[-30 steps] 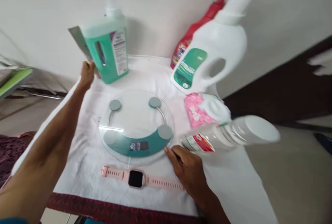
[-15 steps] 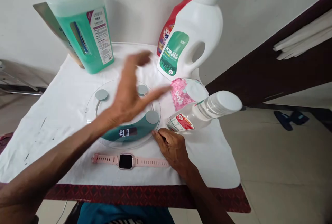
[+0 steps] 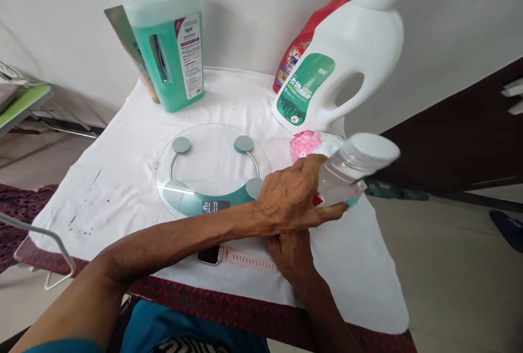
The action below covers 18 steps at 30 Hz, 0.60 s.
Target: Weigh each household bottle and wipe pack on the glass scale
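My left hand (image 3: 292, 198) reaches across the table, its fingers wrapped round a clear plastic bottle (image 3: 351, 170) with a white cap and a red label, which lies tilted at the right. My right hand (image 3: 292, 255) rests on the cloth just beneath the left one, its fingers hidden under it. It lies by the strap of a pink smartwatch (image 3: 239, 257). A round glass scale (image 3: 212, 162) with a lit display sits in the middle, left of both hands.
On the white cloth (image 3: 122, 162) stand a green liquid bottle (image 3: 171, 53) at the back left, a big white detergent jug (image 3: 347, 64) and a red bottle (image 3: 304, 42) at the back right. A pink packet (image 3: 304, 143) lies behind the clear bottle.
My left hand left the green bottle, swept rightward over the scale and closed on the clear bottle. My right hand stayed near the scale's front edge.
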Tool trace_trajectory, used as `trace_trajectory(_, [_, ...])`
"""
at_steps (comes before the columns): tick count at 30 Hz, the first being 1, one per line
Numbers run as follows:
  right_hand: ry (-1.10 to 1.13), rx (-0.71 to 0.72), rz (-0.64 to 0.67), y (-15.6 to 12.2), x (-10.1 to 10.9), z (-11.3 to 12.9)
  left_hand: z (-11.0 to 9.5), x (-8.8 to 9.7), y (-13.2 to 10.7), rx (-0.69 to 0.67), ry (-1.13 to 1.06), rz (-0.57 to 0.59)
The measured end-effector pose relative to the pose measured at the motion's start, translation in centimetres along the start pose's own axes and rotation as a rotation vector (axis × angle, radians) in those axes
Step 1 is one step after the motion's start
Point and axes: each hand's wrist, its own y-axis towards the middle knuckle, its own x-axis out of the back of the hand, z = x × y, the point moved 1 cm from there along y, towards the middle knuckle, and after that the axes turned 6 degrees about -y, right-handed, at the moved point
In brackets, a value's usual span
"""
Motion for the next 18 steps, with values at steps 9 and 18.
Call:
trace_trajectory(9, [0.021, 0.027, 0.044, -1.4, 2.2, 1.4, -1.0, 8.6, -0.7, -0.171, -0.073, -0.415])
trace_trajectory(18, [0.006, 0.024, 0.048, -1.4, 2.1, 1.2, 5.7, 15.4, -4.4, -0.008, 0.184, -0.597])
